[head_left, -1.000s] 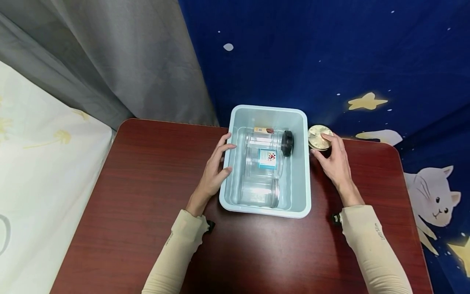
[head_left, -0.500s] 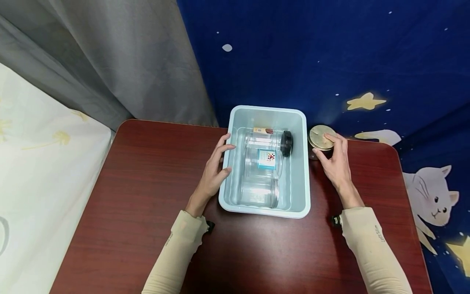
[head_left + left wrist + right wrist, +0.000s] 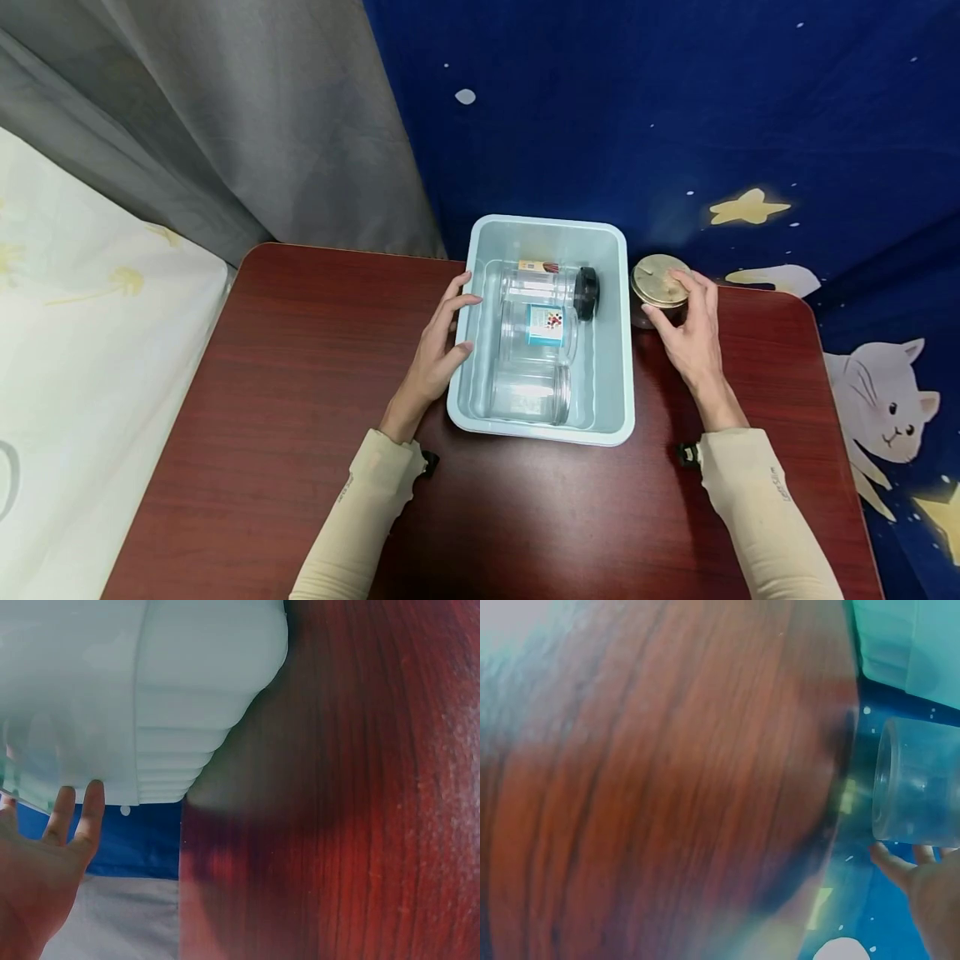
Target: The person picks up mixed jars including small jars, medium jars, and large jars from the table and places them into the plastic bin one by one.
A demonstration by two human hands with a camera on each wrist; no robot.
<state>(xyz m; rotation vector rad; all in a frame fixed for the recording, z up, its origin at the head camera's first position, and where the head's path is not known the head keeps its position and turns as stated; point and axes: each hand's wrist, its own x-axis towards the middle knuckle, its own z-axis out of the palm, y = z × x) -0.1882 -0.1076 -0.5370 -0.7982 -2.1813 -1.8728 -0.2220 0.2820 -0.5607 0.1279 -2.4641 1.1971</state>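
My left hand [image 3: 435,350] rests at the left rim of a pale blue plastic tub [image 3: 551,437], with fingertips and thumb touching the rim. Its fingers look fairly straight against the tub wall [image 3: 112,697] in the left wrist view. To the right of the tub, my right hand [image 3: 693,333] grips a clear jar [image 3: 922,784] with a gold lid [image 3: 656,277], thumb and fingers round its top. The jar is upright and seems raised off the table. Inside the tub lie a black-lidded jar [image 3: 587,293], a jar with a blue label [image 3: 546,325] and a clear jar [image 3: 525,396].
The tub stands near the back of a dark red wooden table [image 3: 315,375]. Behind it hang a grey curtain [image 3: 300,125] and a blue star-patterned curtain [image 3: 600,100]. A white cloth [image 3: 75,333] is at the left.
My right hand has lifted the gold-lidded jar, and the lid appears larger and slightly farther right. My left hand and the tub have stayed put.
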